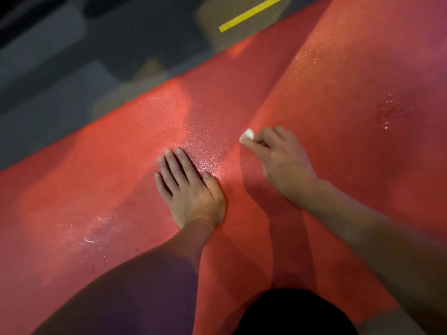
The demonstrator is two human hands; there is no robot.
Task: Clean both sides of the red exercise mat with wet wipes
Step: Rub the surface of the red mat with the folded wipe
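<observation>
- The red exercise mat fills most of the view, running from 7 o'clock up to 1 o'clock, with wet, shiny patches at 8 o'clock and 3 o'clock.
- The left hand lies flat on the mat near the centre, fingers straight and close together, pointing to 11 o'clock.
- A crease in the mat runs just right of that hand.
- The right hand, at 2 o'clock from the left, has its fingers curled round a small white wet wipe, holding it against the mat.
- Grey floor with a yellow tape strip lies at 12 o'clock, beyond the mat's far edge.
</observation>
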